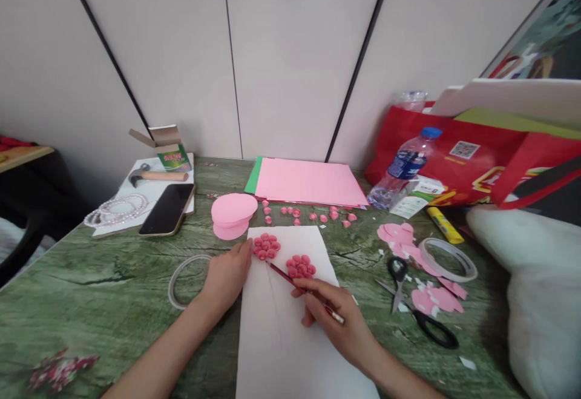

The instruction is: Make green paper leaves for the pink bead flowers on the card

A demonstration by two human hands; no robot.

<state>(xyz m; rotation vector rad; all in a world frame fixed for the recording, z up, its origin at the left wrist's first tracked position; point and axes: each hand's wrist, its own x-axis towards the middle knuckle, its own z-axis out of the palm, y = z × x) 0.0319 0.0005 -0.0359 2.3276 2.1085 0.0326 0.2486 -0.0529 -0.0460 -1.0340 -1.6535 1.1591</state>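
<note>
Two bare hands work over a long white sheet of paper [293, 356] on the green, wood-patterned tabletop [122, 302]. The left hand [227, 273] lies with its fingers loosely extended at the sheet's left edge, beside one cluster of small rolled pink paper flowers [266, 246], grasping nothing that shows. The right hand [338, 311] is closed around a slim dark-red pencil [284, 275], its tip just below that cluster. A second pink flower cluster [301, 266] sits to the right on the same sheet.

Faint lines [275, 302] run from the left cluster towards the near end, so the step in hand looks like pencil drawing beneath the flowers. The next move seems to call for a light, controlled stroke, the paper held steady and the rolled flowers left undisturbed.

Beyond the sheet's far edge lies a scattered row of loose pink paper rolls [296, 212].

The near end of the sheet is cut off by the frame, and the right hand and forearm cover part of its right side. The left thumb is hidden, as is part of the white tape ring [172, 284] beside that hand. Whether the pencil tip touches the paper is hard to tell, and the lines are too pale to follow fully.
</note>
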